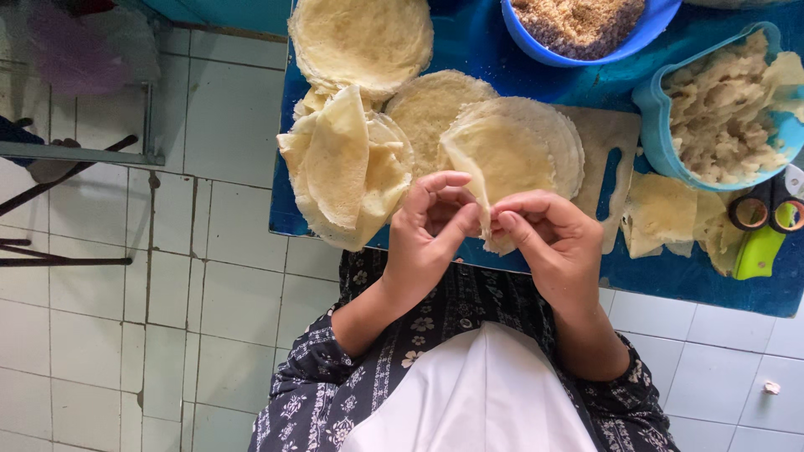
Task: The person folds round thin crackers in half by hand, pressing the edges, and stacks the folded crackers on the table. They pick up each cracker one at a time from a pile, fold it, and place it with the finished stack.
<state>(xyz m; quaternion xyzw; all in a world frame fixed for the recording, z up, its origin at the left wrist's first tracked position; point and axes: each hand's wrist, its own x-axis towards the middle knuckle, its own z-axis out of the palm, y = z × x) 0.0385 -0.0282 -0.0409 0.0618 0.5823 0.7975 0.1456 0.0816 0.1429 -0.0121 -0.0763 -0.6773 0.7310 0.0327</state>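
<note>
My left hand (429,230) and my right hand (548,238) meet at the near edge of a blue table (477,42). Both pinch the lower tip of a thin pale round wrapper (502,155) that is folded over itself. The wrapper lies on top of a small stack of similar rounds (553,125) on a pale cutting board (607,138). A heap of folded wrappers (347,167) sits just left of my left hand.
A flat stack of rounds (360,38) lies at the back left. A blue bowl of brown crumbs (578,25) and a blue tub of pale mash (720,109) stand at the right. Scissors (766,213) and torn wrapper pieces (670,213) lie beside the board. White floor tiles (209,318) surround the table.
</note>
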